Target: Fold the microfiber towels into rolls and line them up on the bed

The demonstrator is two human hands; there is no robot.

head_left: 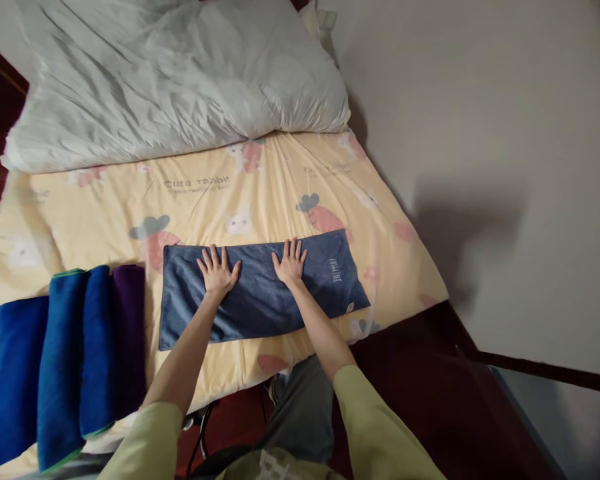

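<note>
A dark blue-grey towel lies spread out as a long rectangle on the bed, with pale lettering and a small white tag near its right end. My left hand rests flat on its left half, fingers spread near the far edge. On the right half, my right hand also lies flat with its fingers apart, the fingertips at the far edge. Neither hand grips the cloth. Slight wrinkles show in the towel to the left of my left hand.
Folded towels lie in a row at the left: a purple one, a blue one, a teal one with green edging and more blue. A yellow rabbit-print sheet covers the bed. Behind is a large grey-white pillow; a wall stands right.
</note>
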